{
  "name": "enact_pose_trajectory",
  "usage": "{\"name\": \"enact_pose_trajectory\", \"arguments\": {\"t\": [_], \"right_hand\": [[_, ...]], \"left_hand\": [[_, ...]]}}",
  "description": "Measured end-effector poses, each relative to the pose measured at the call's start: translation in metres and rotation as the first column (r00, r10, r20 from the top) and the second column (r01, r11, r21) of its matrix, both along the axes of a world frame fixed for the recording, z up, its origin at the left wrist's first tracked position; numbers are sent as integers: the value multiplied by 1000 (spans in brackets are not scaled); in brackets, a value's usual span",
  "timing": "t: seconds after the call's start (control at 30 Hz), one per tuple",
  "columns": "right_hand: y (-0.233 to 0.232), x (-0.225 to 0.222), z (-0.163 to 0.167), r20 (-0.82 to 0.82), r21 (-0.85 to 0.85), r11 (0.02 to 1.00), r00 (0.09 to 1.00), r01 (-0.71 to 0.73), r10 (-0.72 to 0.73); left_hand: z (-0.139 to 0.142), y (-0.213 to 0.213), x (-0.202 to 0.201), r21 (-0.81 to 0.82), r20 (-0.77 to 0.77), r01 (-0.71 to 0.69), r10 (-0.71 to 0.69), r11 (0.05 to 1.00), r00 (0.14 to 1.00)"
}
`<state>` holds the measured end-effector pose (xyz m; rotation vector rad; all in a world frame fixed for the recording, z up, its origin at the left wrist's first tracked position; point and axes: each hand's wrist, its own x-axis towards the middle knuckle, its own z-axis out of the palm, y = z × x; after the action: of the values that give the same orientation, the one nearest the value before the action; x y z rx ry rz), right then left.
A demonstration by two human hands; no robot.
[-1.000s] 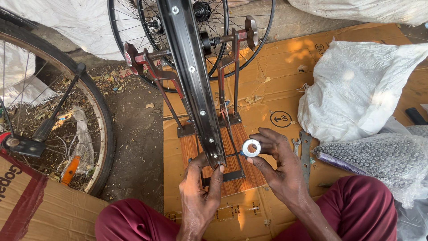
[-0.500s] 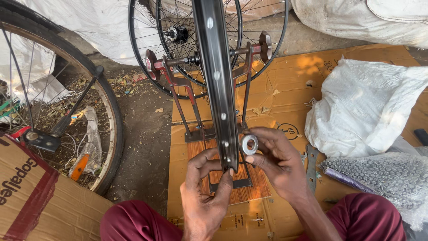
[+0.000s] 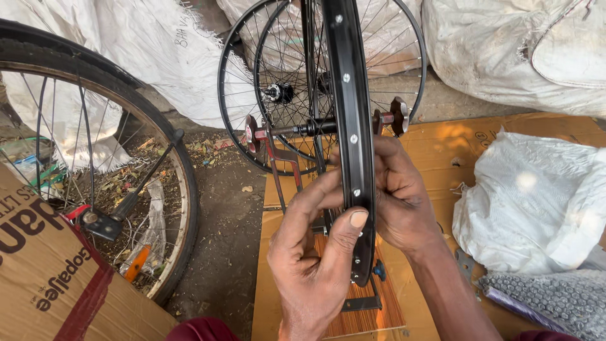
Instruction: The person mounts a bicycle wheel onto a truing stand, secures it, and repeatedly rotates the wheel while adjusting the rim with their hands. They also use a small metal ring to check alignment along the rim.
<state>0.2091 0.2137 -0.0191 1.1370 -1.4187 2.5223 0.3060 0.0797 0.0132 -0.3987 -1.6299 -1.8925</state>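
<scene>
Now, black rim (image 3: 351, 95) between both hands, left hand (image 3: 315, 259) and right hand (image 3: 398, 196) clamped on it

I see soft, even daylight, mostly shade. Sun patches glare on the cardboard (image 3: 467, 136) and the white sack (image 3: 536, 202) at right. Focus is sharp; the edges bend slightly.

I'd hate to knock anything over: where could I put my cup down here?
Bare cardboard lies between the wheel stand and the white sack. Bare dirt runs between the tyred wheel and cardboard. Around both hands and the rim it is crowded.
</scene>
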Motion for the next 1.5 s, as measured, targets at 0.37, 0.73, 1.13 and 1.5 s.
{"name": "enact_pose_trajectory", "arguments": {"t": [0.37,0.73,1.13,1.5], "right_hand": [[-13,-22,27,-17,45,999,1000,-2,3],[-24,-30,66,-69,52,979,979,195,-191],[-17,2,92,-444,116,761,719,638,-535],[-24,12,67,-362,73,829,790,554,-495]], "left_hand": [[8,6,-19,-387,-282,-414,322,824,904],[47,7,-53,-111,-237,-207,176,972,956],[10,-3,-110,177,-73,387,-380,905,922],[54,-48,-154,-379,314,536,-440,754,841]]}}
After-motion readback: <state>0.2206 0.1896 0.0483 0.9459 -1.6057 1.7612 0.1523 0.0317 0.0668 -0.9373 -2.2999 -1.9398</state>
